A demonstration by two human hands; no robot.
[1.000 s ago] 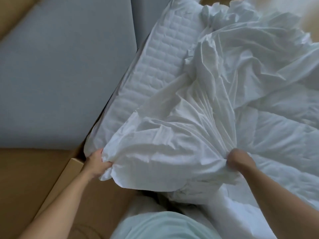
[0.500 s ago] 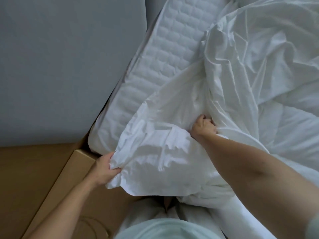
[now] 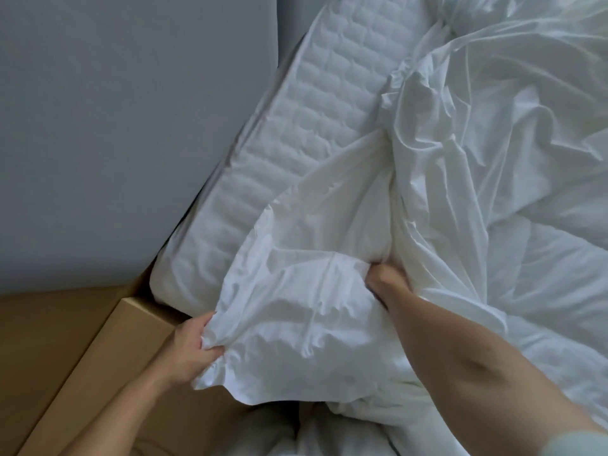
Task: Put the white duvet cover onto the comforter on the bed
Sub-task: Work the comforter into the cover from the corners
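Mostly the right hand (image 3: pixel 383 278) is hidden. Only its wrist and knuckles show, with the fingers sunk into a deep fold of the duvet cover (image 3: pixel 296 307), so I cannot tell whether they grasp cloth or merely push into it. The left hand (image 3: pixel 194 343) is plain to see; its fingers and thumb are curled round a bunched edge of the duvet cover, just off the near corner of the mattress (image 3: pixel 296 143). Between the two hands the cover's corner swells out and hangs past that corner of the mattress, over the wooden bed frame (image 3: pixel 108 350). Whether the swollen corner has the comforter inside it cannot be made out. The rest of the cover lies crumpled across the top of the mattress and is cut off at the upper and right edges. A smoother, padded stretch of white, likely the comforter (image 3: pixel 546 278), lies on the mattress to the right of the buried hand and is also cut off on the right. The mattress's quilted side faces a grey wall (image 3: pixel 131 126). A pale sleeve (image 3: pixel 579 444) shows on the right arm, mostly out of view.
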